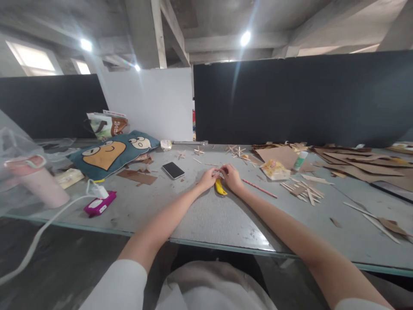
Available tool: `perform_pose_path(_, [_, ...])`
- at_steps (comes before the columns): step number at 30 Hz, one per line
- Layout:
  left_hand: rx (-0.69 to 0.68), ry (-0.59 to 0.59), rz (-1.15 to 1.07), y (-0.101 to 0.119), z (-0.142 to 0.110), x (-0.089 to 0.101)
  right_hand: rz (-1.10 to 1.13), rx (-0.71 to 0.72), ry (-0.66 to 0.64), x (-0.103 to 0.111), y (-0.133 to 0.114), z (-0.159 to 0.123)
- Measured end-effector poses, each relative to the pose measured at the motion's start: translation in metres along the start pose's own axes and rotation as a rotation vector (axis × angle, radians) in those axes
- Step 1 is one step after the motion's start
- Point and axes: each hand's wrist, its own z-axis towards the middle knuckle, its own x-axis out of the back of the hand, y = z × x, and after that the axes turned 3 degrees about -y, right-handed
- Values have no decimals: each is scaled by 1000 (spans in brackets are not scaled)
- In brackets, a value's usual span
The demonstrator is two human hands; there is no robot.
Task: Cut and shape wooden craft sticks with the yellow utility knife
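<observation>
- The person's left hand (pixel 208 180) and right hand (pixel 231 175) meet over the table (pixel 193 219), fingers bent inward and fingertips close together. Whether they pinch anything between them cannot be made out.
- The yellow object (pixel 220 187), curved and glossy, lies on the table just below the fingers, its far end reaching in between the hands; whether they touch it is unclear.
- It seems to have a definite shape already, with a lobed near end. How much of the handling is done, and what is left, cannot be judged from this view.
- Just beside the right forearm lies a red striped stick (pixel 260 188), flat and apart from the yellow object.
- To the left, a dark-screened phone (pixel 173 170) lies face up, near a strip of brown cardboard (pixel 137 176).
- Beyond the hands, several crossed sticks (pixel 199 150) form star-like shapes, while a loose pile of pale sticks (pixel 303 191) lies to the right, apparently unassembled.
- A crumpled yellow packet (pixel 275 169) sits near an upright-looking glue tube (pixel 300 160), with cardboard sheets (pixel 364 161) farther right.
- On the far left are a printed cushion (pixel 109 153), a magenta power strip (pixel 100 204) and a pink bottle (pixel 43 183).
</observation>
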Motion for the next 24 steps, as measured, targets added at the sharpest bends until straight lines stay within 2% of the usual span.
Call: perform_pose_path(24, [-83, -32, 13, -12, 4, 2, -32, -42, -55, -5, 6, -3])
